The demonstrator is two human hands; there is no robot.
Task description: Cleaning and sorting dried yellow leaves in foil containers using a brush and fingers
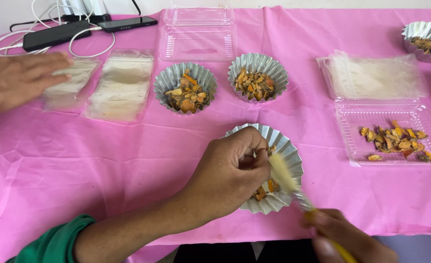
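Your left hand (230,173) is curled over the near rim of a fluted silver foil cup (287,152), the fingers bent inward and pinching the cup's edge, with the thumb tucked against them. The green sleeve cuff (55,243) of that arm shows at the lower left. Your right hand (347,238) sits just to the right of and below the left one, closed around the yellow handle of a small pale-bristled brush (286,175); the hand is blurred, so you cannot tell exactly how the fingers lie. The bristles reach up into the cup, just beside your left knuckles, over the orange and brown dried pieces (265,189) lying in it.

Beyond your left hand stand two more fluted foil cups, one straight ahead (258,63) and one to its left (167,80), both heaped with the same dried orange pieces. Further out ahead lies an open, clear plastic clamshell box (198,41). Right of your hands, another clear plastic tray (356,126) holds a scatter of orange pieces, with a stack of clear plastic bags (376,75) behind it and a further foil cup (420,31) at the far corner.

Far off to the left, another person's hand (18,80) rests flat on small clear pouches (123,85). Behind it are two black phones (57,34) with white cables (11,41). Everything sits on a pink tablecloth (79,160).
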